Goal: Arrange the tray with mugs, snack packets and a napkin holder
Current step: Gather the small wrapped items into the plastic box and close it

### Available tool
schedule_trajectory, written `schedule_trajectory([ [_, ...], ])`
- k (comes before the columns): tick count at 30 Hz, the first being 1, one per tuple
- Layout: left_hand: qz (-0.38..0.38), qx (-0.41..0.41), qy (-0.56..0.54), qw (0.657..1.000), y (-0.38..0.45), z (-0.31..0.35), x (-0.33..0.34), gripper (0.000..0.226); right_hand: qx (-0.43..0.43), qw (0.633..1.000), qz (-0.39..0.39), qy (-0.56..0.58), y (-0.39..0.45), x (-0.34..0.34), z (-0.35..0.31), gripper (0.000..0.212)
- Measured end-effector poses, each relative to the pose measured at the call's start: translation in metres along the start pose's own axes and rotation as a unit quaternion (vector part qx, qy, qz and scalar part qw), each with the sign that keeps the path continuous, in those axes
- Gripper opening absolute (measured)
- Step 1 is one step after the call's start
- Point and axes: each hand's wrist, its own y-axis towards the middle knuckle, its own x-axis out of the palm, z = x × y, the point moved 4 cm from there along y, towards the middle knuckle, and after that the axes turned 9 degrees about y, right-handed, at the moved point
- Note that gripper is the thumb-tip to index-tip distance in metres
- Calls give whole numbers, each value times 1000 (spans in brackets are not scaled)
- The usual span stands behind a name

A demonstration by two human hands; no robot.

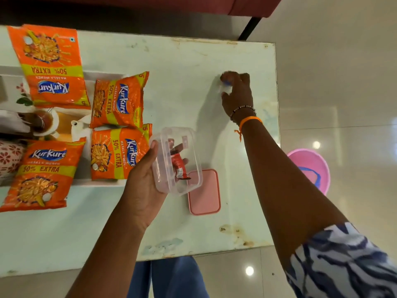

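Four Kurkure packets (117,100) lie fanned over the printed tray (71,123) at the left. My left hand (144,179) cups a clear box (178,160) steady, its pink lid (204,192) set aside. My right hand (237,93) pinches a small white sachet (226,88), probably bound for the box.

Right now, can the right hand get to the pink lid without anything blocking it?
Probably yes. The pink lid lies flat on the table, mostly bare; only the clear container in the left hand overlaps its near-left corner. The right hand is closed on a small item, though.
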Motion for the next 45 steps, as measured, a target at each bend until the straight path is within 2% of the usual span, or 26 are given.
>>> schedule_trajectory([
  [3,2,6,-18,1000,-1,-1,-2,43,4,999,23,32,-28,4,7,24],
  [6,0,-3,-22,1000,-1,-2,-5,57,17,998,7,60,-66,8,20,20],
  [9,1,-3,-19,1000,-2,-1,-4,77,53,985,55,153,-107,2,17,11],
  [12,4,12,-17,1000,-7,-1,-2,52,71,963,104,238,-153,-2,-7,18],
  [14,21,3,-30,999,-9,-3,-4,46,46,968,44,242,-181,3,-29,16],
  [16,26,-8,-36,999,-13,-5,-5,52,26,969,-41,241,-200,9,-43,6],
  [17,29,-13,-40,999,-15,-6,-7,57,21,965,-49,256,-204,11,-45,7],
  [20,40,-18,-52,998,-24,-11,-21,51,56,949,45,307,-194,8,-34,10],
  [21,41,-20,-60,997,-29,-13,-26,50,64,952,66,292,-187,10,-31,10],
  [23,38,-22,-85,995,-39,-15,-36,54,52,975,30,213,-172,23,-29,10],
  [25,47,-20,-94,994,-48,-14,-45,54,0,989,-62,135,-158,44,-36,19],
  [28,63,-4,-87,994,-58,-8,-56,53,-87,977,-197,-11,-148,79,-44,41],
  [29,67,-1,-83,994,-60,-7,-60,51,-97,971,-208,-63,-147,87,-45,41],
  [31,75,-2,-73,995,-62,-4,-67,49,-78,973,-184,-115,-143,93,-46,27],
  [33,85,-6,-74,994,-62,1,-71,50,-33,987,-137,-75,-143,87,-45,19],
  [36,86,3,-82,993,-61,8,-71,52,46,996,-4,76,-157,59,-49,13],
  [39,89,13,-83,992,-59,11,-69,53,54,988,71,128,-191,34,-70,8],
  [41,94,12,-82,992,-57,10,-67,54,25,989,66,130,-214,30,-91,10],
  [43,96,10,-78,992,-55,6,-65,52,6,990,13,137,-234,39,-109,10],
  [45,89,9,-76,993,-54,1,-62,50,9,994,-49,95,-252,51,-118,22],
])
